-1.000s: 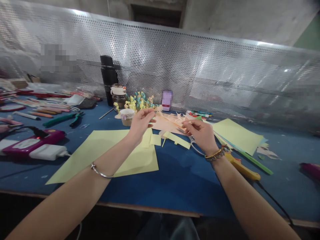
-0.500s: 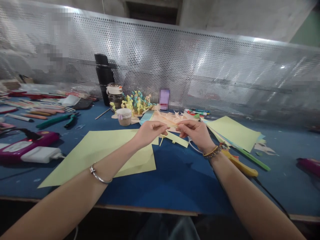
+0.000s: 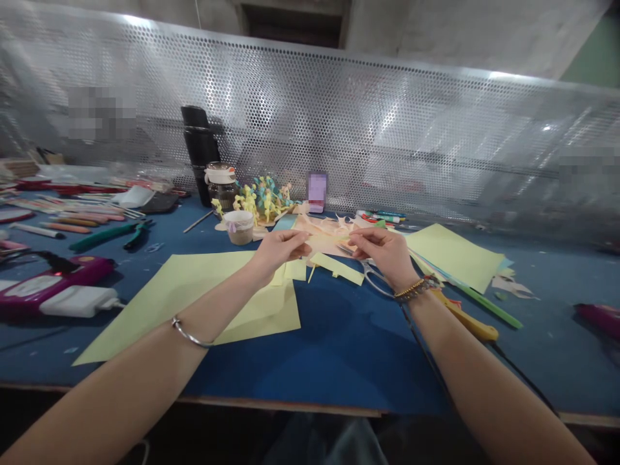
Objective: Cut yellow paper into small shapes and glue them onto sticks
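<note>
Thumb and fingers of my left hand [image 3: 283, 252] are pinched together above the corner of a large pale yellow sheet [image 3: 203, 290]. To its right, my right hand [image 3: 380, 248] is pinched too. Whatever lies between the fingertips is too thin and pale to make out against the peach paper [image 3: 322, 226] behind. Scissors [image 3: 375, 281] with a light handle lie beside and partly under my right hand. Between and below the hands rests a narrow yellow paper strip [image 3: 339, 268] on the blue table.
Small yellow and blue paper figures [image 3: 261, 197] stand behind a small cup [image 3: 239, 229]. A jar [image 3: 221, 184], a black flask [image 3: 198, 152] and a phone [image 3: 317, 192] are at the back. A yellow-handled tool [image 3: 467, 320] and more yellow sheets [image 3: 455, 255] lie right; green pliers [image 3: 109, 236] and a purple power strip [image 3: 72, 278] left.
My hands have moved apart, the left one to the left and the right one slightly right. More of the scissors and peach paper now shows between them.
</note>
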Demonstrator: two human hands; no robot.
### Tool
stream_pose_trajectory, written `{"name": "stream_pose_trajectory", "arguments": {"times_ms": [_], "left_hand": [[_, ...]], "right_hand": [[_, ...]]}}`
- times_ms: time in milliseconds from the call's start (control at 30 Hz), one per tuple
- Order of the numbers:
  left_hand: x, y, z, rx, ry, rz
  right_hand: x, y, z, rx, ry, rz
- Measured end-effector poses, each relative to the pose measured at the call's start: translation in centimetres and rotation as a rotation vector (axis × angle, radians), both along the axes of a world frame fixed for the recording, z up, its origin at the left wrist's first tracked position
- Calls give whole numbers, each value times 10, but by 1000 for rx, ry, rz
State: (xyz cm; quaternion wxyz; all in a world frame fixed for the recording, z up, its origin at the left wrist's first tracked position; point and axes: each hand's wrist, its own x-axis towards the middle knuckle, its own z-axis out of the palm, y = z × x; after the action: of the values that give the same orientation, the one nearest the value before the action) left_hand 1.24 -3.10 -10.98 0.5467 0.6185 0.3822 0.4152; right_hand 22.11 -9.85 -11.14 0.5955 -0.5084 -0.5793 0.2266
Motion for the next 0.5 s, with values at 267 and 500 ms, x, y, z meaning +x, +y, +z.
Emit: {"name": "stream_pose_trajectory", "arguments": {"times_ms": [267,500], "left_hand": [[-7,5,-5,432,623,61],[3,5,-20,579,927,-29]], "right_hand": [[5,5,-1,123,10,-143],[1,5,-1,95,-11,-95]]}}
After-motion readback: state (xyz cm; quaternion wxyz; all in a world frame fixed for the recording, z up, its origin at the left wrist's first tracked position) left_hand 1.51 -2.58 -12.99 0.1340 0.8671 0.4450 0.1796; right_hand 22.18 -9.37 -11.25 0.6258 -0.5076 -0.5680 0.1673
